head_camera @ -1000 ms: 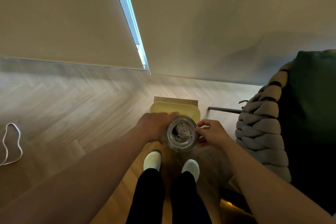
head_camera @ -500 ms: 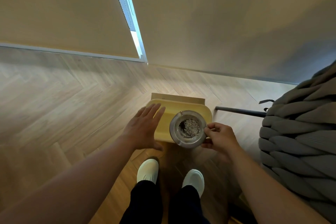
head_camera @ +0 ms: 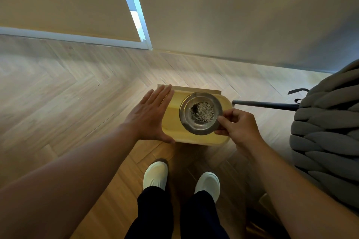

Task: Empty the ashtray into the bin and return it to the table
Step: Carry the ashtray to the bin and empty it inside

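Note:
A round metal ashtray (head_camera: pixel 201 113) holding a heap of grey ash hangs level above a yellow bin (head_camera: pixel 172 125) with a closed flat lid that stands on the wooden floor. My right hand (head_camera: pixel 236 127) pinches the ashtray's near right rim. My left hand (head_camera: pixel 150 115) is flat with fingers spread, resting against the left end of the bin's lid, thumb at the front edge.
My two white shoes (head_camera: pixel 155 174) stand just in front of the bin. A grey chunky knitted seat (head_camera: pixel 328 132) fills the right side, with a dark metal leg (head_camera: pixel 266 105) running along the floor behind the bin. A wall and a blind rise beyond.
My left hand let go of the ashtray and moved left onto the bin's lid. The right hand alone carried the ashtray forward over the lid. The view moved closer to the bin.

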`<action>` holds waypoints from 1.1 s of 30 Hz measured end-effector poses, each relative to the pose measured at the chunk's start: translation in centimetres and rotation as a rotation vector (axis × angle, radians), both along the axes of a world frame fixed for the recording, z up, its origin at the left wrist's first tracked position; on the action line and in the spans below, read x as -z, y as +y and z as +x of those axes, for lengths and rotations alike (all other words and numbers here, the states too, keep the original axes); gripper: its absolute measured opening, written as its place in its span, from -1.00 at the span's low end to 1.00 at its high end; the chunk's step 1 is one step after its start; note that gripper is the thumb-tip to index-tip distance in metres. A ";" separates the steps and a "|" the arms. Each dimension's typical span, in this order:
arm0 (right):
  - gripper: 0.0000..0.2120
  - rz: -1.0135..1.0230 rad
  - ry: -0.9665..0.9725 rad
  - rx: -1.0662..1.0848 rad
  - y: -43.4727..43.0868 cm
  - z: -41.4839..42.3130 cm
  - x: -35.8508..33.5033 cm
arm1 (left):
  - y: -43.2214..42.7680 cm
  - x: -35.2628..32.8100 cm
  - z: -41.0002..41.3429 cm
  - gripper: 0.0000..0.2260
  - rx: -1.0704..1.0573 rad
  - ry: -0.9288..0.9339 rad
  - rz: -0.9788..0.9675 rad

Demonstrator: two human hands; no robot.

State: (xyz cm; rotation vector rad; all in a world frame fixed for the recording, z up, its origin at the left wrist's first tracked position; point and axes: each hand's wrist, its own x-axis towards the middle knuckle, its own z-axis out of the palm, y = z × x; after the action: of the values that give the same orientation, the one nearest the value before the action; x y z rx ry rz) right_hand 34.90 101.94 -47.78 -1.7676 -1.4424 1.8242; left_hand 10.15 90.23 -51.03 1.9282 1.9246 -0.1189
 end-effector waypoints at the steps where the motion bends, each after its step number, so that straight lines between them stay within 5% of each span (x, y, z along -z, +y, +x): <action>1: -0.91 0.055 -0.016 -0.022 -0.1 -0.1 0.0 | 0.0 0.0 0.0 0.31 0.003 -0.002 -0.002; 10: -0.90 0.545 -0.080 -0.291 -1.1 0.5 0.0 | 0.0 -0.2 0.0 0.32 -0.002 -0.011 0.000; 18: -0.87 1.351 -0.234 -0.818 -3.3 1.3 1.4 | 0.0 -0.2 0.3 0.33 -0.011 -0.017 -0.007; 33: -0.82 1.355 -0.247 -0.814 -3.6 1.4 1.7 | 0.0 -0.2 0.3 0.34 -0.027 -0.020 -0.020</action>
State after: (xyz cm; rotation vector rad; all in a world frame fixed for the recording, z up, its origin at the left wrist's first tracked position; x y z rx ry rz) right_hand 36.29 98.30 -49.49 -0.6912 -2.7146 0.3080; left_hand 10.44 90.27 -50.87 1.8834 1.9283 -0.1101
